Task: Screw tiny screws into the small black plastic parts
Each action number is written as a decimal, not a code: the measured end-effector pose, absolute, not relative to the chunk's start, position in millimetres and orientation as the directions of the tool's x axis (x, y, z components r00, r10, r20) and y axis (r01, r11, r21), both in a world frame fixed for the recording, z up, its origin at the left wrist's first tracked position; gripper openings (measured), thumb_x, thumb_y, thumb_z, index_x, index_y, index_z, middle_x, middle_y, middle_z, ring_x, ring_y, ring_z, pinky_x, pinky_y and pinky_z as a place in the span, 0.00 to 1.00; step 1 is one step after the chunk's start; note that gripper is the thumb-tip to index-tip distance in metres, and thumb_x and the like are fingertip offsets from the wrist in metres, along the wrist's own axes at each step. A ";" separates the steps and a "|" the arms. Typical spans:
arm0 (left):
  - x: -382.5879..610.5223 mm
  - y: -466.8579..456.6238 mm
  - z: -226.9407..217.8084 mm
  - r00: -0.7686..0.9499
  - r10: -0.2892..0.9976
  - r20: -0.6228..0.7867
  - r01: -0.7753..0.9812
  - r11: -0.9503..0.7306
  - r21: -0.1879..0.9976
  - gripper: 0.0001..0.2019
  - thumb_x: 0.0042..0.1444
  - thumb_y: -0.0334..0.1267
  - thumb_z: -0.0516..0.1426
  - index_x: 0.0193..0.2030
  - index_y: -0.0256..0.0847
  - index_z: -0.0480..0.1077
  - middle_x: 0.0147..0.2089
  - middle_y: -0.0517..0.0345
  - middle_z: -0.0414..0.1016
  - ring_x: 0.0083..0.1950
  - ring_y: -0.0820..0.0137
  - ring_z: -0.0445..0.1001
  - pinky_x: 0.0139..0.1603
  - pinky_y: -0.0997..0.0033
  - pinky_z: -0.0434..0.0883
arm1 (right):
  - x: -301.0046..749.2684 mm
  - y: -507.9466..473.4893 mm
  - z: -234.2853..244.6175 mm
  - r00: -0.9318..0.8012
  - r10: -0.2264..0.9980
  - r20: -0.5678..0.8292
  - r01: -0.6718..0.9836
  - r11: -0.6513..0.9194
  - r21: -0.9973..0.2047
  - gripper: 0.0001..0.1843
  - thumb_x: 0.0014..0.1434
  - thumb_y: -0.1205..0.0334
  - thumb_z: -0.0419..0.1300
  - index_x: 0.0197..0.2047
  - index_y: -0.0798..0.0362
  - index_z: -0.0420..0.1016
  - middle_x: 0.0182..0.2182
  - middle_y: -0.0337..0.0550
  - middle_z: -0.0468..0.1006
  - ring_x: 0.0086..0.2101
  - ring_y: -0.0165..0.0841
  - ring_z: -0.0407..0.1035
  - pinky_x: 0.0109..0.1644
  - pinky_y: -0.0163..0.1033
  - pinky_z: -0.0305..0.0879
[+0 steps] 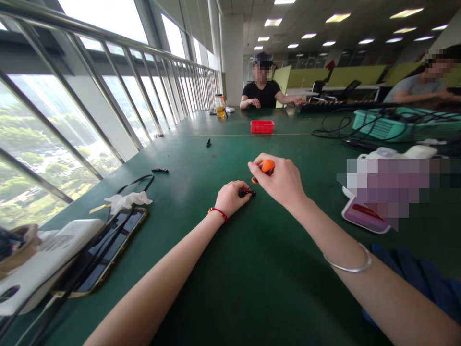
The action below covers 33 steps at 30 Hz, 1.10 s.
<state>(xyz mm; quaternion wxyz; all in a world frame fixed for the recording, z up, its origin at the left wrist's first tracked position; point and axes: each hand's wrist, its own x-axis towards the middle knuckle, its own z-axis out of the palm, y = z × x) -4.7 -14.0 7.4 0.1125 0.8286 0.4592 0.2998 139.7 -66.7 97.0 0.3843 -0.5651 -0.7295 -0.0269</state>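
My right hand (pixel 283 179) is wrapped round the orange and black handle of a screwdriver (pixel 267 166). The thin shaft slants down and left toward a small black part (pixel 248 192) on the green table. Closed fingers of my left hand (pixel 230 198) grip that part and keep it near the tabletop. The screwdriver's tip appears to meet the black part, though the contact is too small to make out. A red cord bracelet circles my left wrist, and a silver bangle is on my right forearm.
A red tray (pixel 262 127) stands farther back, with small black pieces (pixel 160 170) to its left. On the left lie a phone (pixel 111 252) and a white power strip-like object (pixel 50 262). A teal basket (pixel 392 127) with cables is at right, near blue gloves (pixel 414 278). Two people sit beyond.
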 end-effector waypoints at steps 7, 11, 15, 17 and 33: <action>-5.3 -14.5 9.2 0.388 0.845 0.369 0.702 -0.530 0.476 0.05 0.49 0.36 0.57 0.33 0.42 0.72 0.35 0.59 0.77 0.39 0.67 0.72 0.41 0.68 0.68 | 163.6 -40.8 78.3 -0.348 0.691 0.634 0.817 0.555 -0.158 0.11 0.54 0.68 0.54 0.39 0.51 0.74 0.35 0.42 0.75 0.37 0.34 0.68 0.43 0.39 0.58; -5.1 -14.3 9.1 0.380 0.851 0.362 0.707 -0.520 0.480 0.05 0.49 0.36 0.57 0.33 0.42 0.73 0.36 0.59 0.77 0.40 0.66 0.72 0.42 0.67 0.68 | 172.2 -27.2 48.1 -0.441 0.827 0.348 0.819 0.529 -0.221 0.10 0.56 0.64 0.55 0.41 0.50 0.75 0.39 0.41 0.78 0.36 0.35 0.69 0.41 0.38 0.60; -5.0 -14.1 8.7 0.379 0.850 0.365 0.705 -0.521 0.481 0.05 0.49 0.36 0.57 0.33 0.42 0.73 0.36 0.59 0.77 0.39 0.66 0.73 0.42 0.66 0.68 | 171.6 -26.5 37.0 -0.442 0.845 0.301 0.833 0.511 -0.210 0.09 0.56 0.64 0.56 0.39 0.50 0.76 0.37 0.41 0.79 0.35 0.34 0.69 0.40 0.38 0.59; -5.2 -13.9 8.5 0.383 0.849 0.364 0.701 -0.524 0.483 0.05 0.49 0.35 0.57 0.33 0.42 0.73 0.36 0.59 0.77 0.39 0.66 0.73 0.42 0.67 0.68 | 169.7 -27.7 36.6 -0.442 0.844 0.305 0.838 0.510 -0.196 0.09 0.55 0.66 0.55 0.37 0.51 0.76 0.35 0.41 0.79 0.33 0.33 0.68 0.39 0.37 0.58; -8.2 -8.5 5.1 0.434 0.823 0.366 0.616 -0.567 0.546 0.05 0.51 0.38 0.57 0.32 0.41 0.73 0.35 0.59 0.77 0.38 0.69 0.72 0.41 0.70 0.69 | 169.8 -51.9 91.6 0.045 0.594 0.804 0.810 0.449 -0.377 0.13 0.59 0.54 0.47 0.27 0.50 0.64 0.26 0.41 0.71 0.29 0.32 0.66 0.34 0.35 0.59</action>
